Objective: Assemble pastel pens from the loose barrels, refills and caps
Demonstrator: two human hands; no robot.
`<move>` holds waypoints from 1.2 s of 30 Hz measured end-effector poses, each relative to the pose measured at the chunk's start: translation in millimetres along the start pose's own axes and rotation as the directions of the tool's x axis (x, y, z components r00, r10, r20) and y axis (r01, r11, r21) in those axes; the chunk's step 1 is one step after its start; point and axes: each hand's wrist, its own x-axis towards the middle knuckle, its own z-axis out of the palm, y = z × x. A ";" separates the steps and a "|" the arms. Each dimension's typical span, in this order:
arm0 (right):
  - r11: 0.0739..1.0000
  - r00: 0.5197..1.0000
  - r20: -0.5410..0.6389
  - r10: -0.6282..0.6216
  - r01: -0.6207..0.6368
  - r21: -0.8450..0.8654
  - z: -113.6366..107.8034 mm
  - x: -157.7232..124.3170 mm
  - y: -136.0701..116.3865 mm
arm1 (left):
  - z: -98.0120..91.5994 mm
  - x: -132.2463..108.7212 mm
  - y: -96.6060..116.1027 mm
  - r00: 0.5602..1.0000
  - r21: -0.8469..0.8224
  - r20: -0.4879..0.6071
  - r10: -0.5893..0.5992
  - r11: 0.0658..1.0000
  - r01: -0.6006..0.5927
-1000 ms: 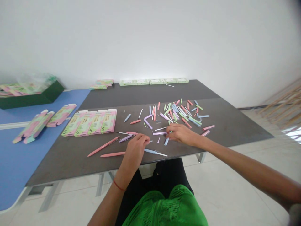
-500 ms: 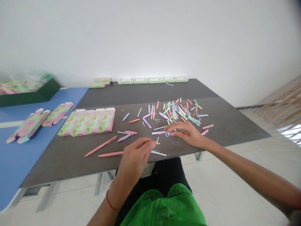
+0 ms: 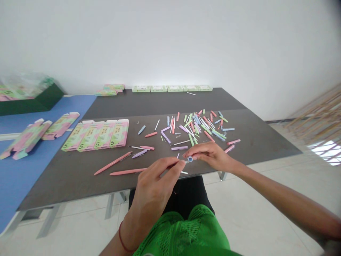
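My left hand hovers over the near edge of the dark table, its thumb and forefinger pinched on a tiny part too small to name. My right hand is closed on a short blue pen tube, whose open end points at my left fingertips. The two hands almost touch. Beneath them lies a blue pen piece with a white refill. Two long pink pens lie to the left of my left hand.
A heap of several pastel pen parts lies beyond my right hand. Flat pink-green cartons lie left of centre, and more on the blue table. Green boxes line the far edge. A dark green bin stands far left.
Both hands rose from the table and came together near the front edge. My right hand picked up the blue tube; my left lifted a small part toward it.
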 end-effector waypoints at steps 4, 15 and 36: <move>0.997 0.998 0.011 -0.061 0.062 -0.053 2.3 1.9 1.3 | -0.1 2.4 -0.9 0.998 0.019 0.051 0.038 0.999 -0.039; 0.997 1.000 -0.002 -0.029 0.028 -0.077 9.2 -1.4 -1.9 | 11.8 5.6 -9.6 0.997 0.048 0.072 0.017 0.999 -0.020; 0.886 0.987 -0.031 0.158 -0.128 0.445 35.4 -12.5 14.8 | 26.1 15.5 -16.2 0.996 -0.127 -0.083 0.022 0.991 -0.033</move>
